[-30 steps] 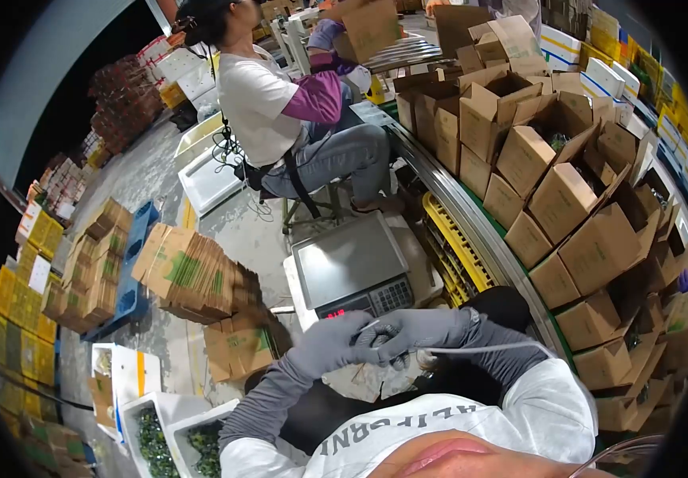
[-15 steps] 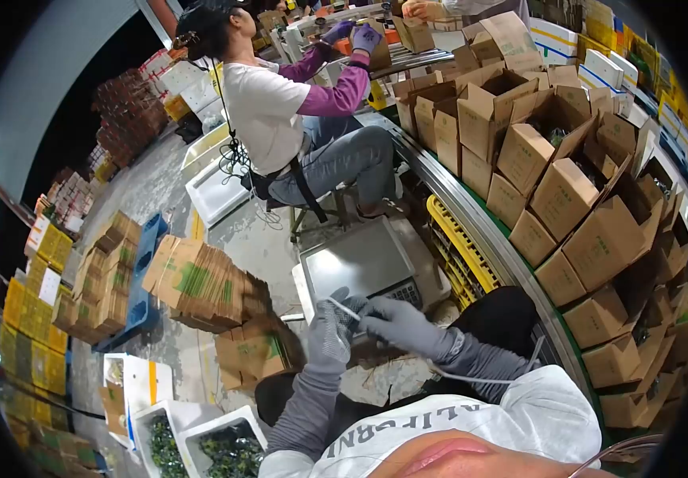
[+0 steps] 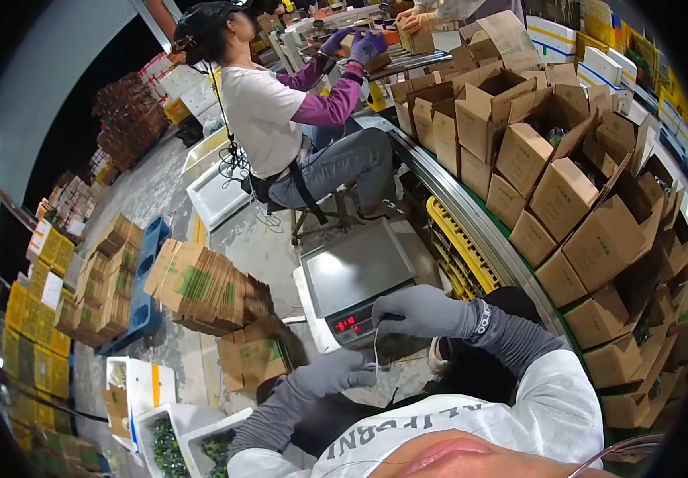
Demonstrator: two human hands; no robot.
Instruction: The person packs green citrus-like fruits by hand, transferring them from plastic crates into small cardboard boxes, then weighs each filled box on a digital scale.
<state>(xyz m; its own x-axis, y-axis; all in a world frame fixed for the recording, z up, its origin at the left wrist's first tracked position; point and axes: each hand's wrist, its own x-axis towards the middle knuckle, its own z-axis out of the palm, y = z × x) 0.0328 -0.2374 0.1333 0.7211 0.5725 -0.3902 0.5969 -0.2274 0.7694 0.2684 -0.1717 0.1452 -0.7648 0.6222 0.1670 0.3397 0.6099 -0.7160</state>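
Observation:
A thin white cord (image 3: 376,347) runs between my two grey-gloved hands. My right hand (image 3: 427,313) pinches its upper end, just in front of the scale's lit red display. Lower and to the left, my left hand (image 3: 334,374) has its fingers closed at the cord's lower end. Beyond both hands sits a weighing scale (image 3: 360,267) with a flat metal pan and nothing on it; my right hand covers part of its keypad.
Open cartons (image 3: 575,191) line a conveyor rail (image 3: 471,215) on my right. A yellow crate (image 3: 462,247) stands beneath it. Flattened cartons (image 3: 200,283) are stacked left. White foam boxes (image 3: 188,422) hold greens. A co-worker (image 3: 260,119) sits ahead.
My hands have moved apart, the left one down toward me, and the cord now stretches between them. The scale's red display has come into view. The co-worker's hands have shifted slightly.

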